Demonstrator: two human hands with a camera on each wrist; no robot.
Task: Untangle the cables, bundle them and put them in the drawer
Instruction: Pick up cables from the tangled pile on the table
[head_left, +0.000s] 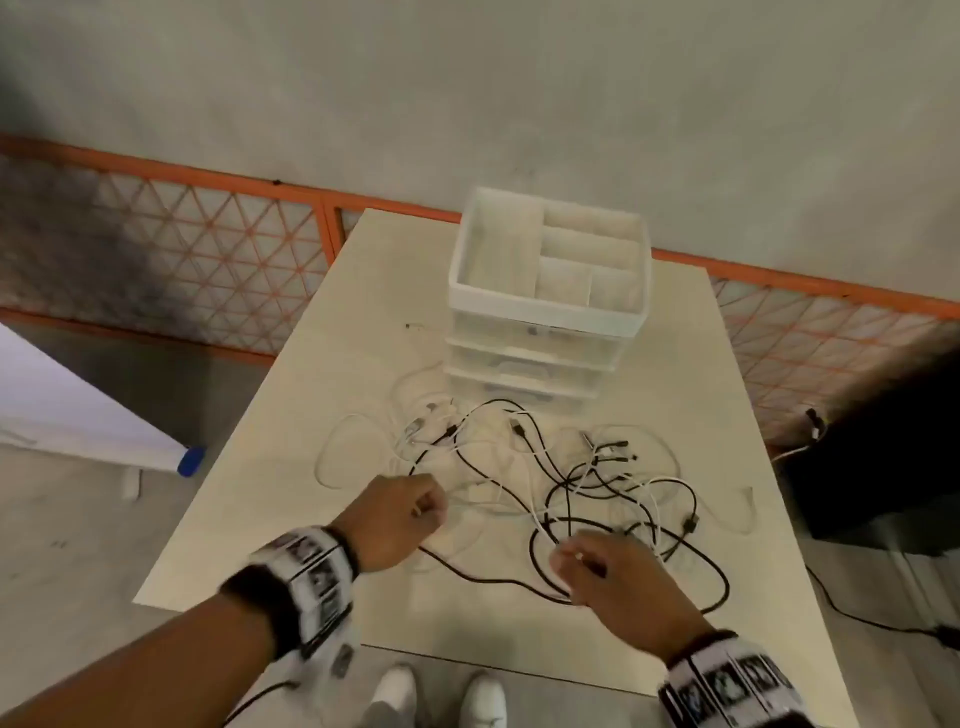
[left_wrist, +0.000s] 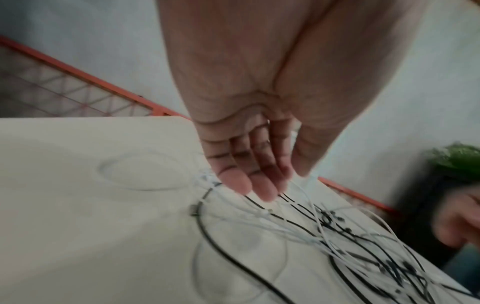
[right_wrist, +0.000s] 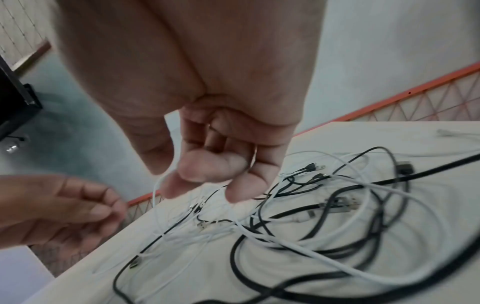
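Near the table's (head_left: 260, 519) front edge, both hands work the cables (head_left: 545, 478).
Right hand (head_left: 618, 577) pinches a white cable (right_wrist: 155, 191); left hand (head_left: 400, 519) loosely extended, empty; draw one strand out slowly.

Head high overhead; wrists close, sharing cables (head_left: 545, 483).

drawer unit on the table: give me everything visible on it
The drawer unit is white and translucent, plastic by the look. On top is an open tray split into one long compartment and several smaller ones, all looking empty. Below it are three stacked drawers, all closed, with recessed handles on the front. It stands upright at the far end of the table, behind the cables. Neither hand touches it.
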